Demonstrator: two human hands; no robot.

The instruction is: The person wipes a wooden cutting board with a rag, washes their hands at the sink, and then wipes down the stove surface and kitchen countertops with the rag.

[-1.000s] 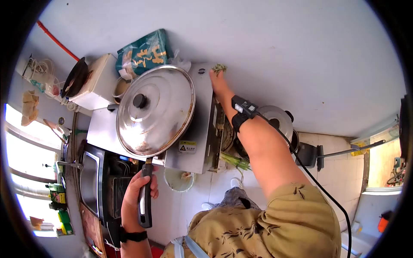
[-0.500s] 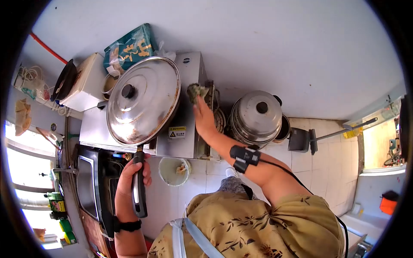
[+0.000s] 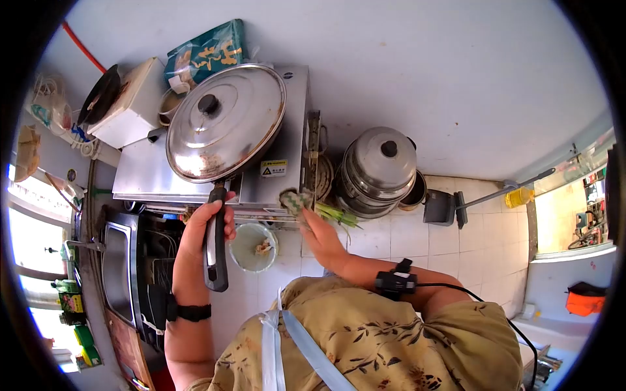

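My left hand (image 3: 203,225) is closed around the black handle (image 3: 216,251) of a frying pan. A domed steel lid (image 3: 244,111) with a black knob covers the pan, which is over the left part of the steel worktop (image 3: 147,176). My right hand (image 3: 324,242) presses a crumpled, patterned cloth (image 3: 297,201) at the worktop's front right corner. Its fingers are mostly behind or on the cloth. Green stalks (image 3: 338,216) stick out just right of the cloth.
Steel pots (image 3: 381,166) are stacked on the floor to the right, near a dustpan (image 3: 438,207). A pale bucket (image 3: 251,260) with scraps stands below the worktop's front edge. The sink (image 3: 120,274) is at left. A green bag (image 3: 205,55) rests behind the pan.
My right hand has drawn the cloth from further back on the steel top toward me, to its front corner. The green stalks now show. My left hand keeps its hold on the pan handle.
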